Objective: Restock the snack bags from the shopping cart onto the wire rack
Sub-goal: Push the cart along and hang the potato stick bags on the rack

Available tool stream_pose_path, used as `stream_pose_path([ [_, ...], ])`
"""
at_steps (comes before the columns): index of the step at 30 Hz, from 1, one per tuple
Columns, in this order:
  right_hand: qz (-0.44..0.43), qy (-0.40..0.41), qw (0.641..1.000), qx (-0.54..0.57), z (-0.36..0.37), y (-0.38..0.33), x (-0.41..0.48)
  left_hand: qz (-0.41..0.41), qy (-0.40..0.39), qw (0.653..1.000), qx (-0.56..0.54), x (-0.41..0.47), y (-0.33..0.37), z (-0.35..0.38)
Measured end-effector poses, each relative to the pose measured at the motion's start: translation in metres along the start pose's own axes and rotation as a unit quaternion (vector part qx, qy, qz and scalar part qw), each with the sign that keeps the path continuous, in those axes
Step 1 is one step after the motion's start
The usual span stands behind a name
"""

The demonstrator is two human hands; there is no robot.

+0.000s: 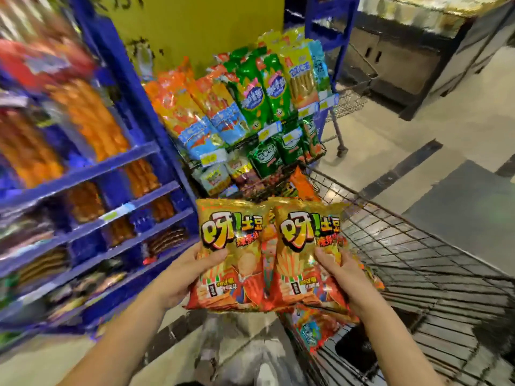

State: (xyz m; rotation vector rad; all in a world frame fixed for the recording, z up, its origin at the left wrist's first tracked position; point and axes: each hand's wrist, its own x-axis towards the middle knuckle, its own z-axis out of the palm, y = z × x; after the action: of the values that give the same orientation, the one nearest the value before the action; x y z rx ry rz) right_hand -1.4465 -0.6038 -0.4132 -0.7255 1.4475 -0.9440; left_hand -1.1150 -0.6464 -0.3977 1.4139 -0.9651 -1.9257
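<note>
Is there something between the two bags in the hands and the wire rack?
Mostly open air. Only an orange bag, by the front corner of the cart, pokes up between the bags and the lowest tier of the rack.

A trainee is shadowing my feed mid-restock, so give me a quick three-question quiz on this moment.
1. True or false: the left hand is empty.
2. The nearest shopping cart stands on the person's: A) left B) right C) out of view.
3. Fill in: on the wire rack, the bags between the orange bags and the yellow bag are ____.

Key:
1. False. It grips the left snack bag, and the right hand grips the right snack bag.
2. B.
3. Green: the green bags.
</note>
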Motion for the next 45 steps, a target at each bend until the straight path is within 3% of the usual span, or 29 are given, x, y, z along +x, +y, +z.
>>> stream_pose_path([
  [3,-0.026,-0.041,0.999,0.020,0.043,-0.006,-0.006,0.022,0.052,0.997,-0.053,-0.046,-0.017,-0.031],
  [8,-0.001,-0.136,0.990,-0.034,0.128,-0.020,-0.026,0.060,0.146,0.980,-0.117,-0.127,-0.046,-0.085],
  [16,0.007,-0.296,0.949,-0.112,0.287,-0.008,-0.088,0.115,0.296,0.928,-0.194,-0.281,-0.125,-0.169],
  [22,0.013,-0.429,0.889,-0.160,0.418,0.047,-0.167,0.137,0.405,0.860,-0.278,-0.418,-0.211,-0.234],
  [27,0.020,-0.493,0.846,-0.203,0.519,0.092,-0.248,0.158,0.443,0.816,-0.337,-0.530,-0.273,-0.268],
  [32,0.016,-0.529,0.812,-0.245,0.612,0.129,-0.327,0.160,0.519,0.774,-0.325,-0.622,-0.325,-0.286],
  [45,0.045,-0.678,0.646,-0.347,0.863,0.254,-0.463,0.152,0.649,0.628,-0.402,-0.772,-0.435,-0.367],
])
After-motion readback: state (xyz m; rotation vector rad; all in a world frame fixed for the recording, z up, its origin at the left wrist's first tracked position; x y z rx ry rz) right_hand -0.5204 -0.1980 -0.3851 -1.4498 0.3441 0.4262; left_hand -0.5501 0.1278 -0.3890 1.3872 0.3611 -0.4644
